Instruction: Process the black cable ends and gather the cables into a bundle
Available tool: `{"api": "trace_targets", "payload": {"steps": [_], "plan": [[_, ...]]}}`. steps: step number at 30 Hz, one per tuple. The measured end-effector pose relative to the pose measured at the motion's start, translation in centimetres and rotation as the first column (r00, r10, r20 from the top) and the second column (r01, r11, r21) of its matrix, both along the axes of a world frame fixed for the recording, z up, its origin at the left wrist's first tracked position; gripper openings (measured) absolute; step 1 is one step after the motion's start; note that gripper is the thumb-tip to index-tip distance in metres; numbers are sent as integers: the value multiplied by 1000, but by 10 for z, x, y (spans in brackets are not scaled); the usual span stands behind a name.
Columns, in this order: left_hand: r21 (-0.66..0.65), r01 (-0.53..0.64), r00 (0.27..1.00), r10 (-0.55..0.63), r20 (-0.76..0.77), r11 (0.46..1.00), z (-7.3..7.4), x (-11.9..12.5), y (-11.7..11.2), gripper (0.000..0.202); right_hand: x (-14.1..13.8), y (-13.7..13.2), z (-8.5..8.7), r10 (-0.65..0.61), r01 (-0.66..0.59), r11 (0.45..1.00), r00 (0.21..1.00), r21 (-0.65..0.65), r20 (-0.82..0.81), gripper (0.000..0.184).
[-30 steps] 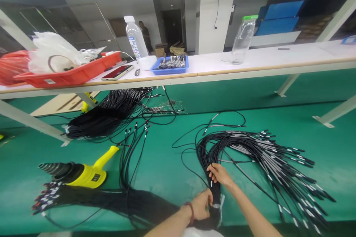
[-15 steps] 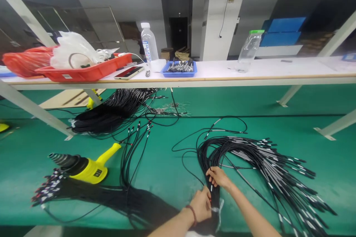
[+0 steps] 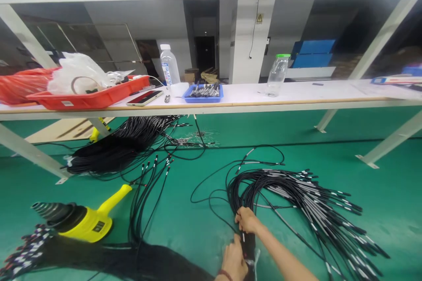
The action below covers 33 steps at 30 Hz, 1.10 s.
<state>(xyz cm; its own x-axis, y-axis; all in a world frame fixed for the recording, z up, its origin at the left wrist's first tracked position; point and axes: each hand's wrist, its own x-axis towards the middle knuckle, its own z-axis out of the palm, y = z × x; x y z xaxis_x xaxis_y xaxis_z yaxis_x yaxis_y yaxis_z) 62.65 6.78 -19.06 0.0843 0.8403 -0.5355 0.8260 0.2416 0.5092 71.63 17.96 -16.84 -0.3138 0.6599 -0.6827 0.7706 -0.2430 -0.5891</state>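
A: Where is the cable bundle [image 3: 250, 193]?

B: On the green surface [image 3: 184, 219], fanning right. The right hand [image 3: 246, 220] and left hand [image 3: 233, 258] close their fingers around its gathered neck, keeping strands together.

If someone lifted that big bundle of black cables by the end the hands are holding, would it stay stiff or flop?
The bundle of black cables would probably flop: its strands already curve and fan loosely over the green mat. The free tips would likely splay and tangle, since only the end between the left hand and right hand is gathered.
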Motion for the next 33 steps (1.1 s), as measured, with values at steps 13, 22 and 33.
{"api": "trace_targets", "payload": {"steps": [13, 22, 33], "plan": [[38, 107, 992, -104, -77, 994, 10, -4, -4, 21, 2, -8, 8, -23, 23, 1000, 1000, 3, -12, 26], [53, 129, 986, -122, -110, 990, 10, -4, -6, 27, 4, -12, 9, -15, 16, 1000, 999, -17, 45, 27], [10, 286, 945, -280, -166, 958, 11, -4, 2, 25, -3, -19, 9, 53, -83, 967, 990, 240, 129, 31]]}}
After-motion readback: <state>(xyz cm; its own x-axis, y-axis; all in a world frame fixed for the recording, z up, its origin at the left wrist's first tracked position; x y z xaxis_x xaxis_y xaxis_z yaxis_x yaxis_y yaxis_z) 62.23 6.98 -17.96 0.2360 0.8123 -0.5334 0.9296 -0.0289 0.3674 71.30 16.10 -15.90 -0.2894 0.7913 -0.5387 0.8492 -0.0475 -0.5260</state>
